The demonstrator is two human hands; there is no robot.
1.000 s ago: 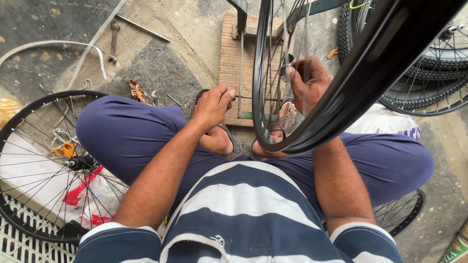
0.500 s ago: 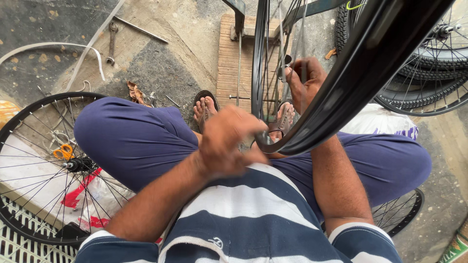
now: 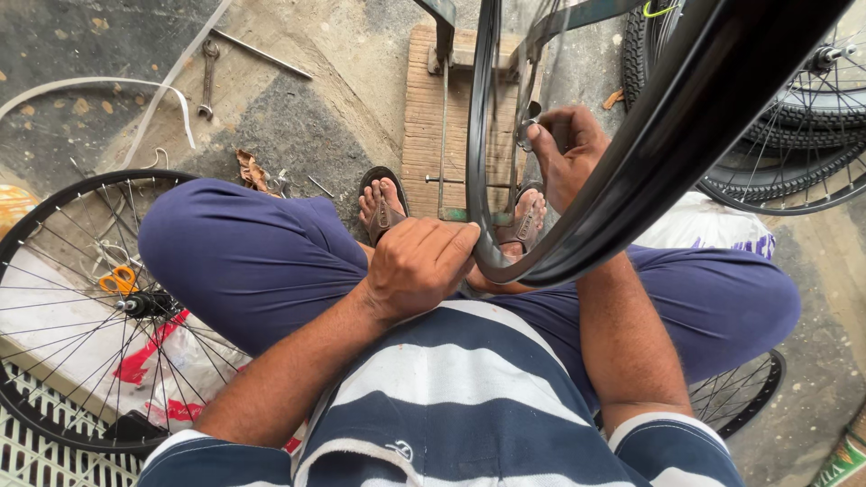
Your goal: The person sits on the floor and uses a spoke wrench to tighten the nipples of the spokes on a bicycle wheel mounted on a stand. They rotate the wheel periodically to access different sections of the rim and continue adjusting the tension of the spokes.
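Soft, even daylight falls over everything I see; nothing is harsh, and the shadows under my knees and beside my feet are faint and diffuse. The concrete floor (image 3: 298,126) in the upper left of the frame reads clearly, grain and all. My left hand (image 3: 419,266) is sharp, knuckles well lit. The black rim (image 3: 686,135) sweeping through the upper right sits too near my eyes: it looks thick, smeared and out of focus, with a dull sheen along its curve. Straight lines bow toward the corners, wide-lens fashion. The spokes (image 3: 81,271) at left stay crisp.
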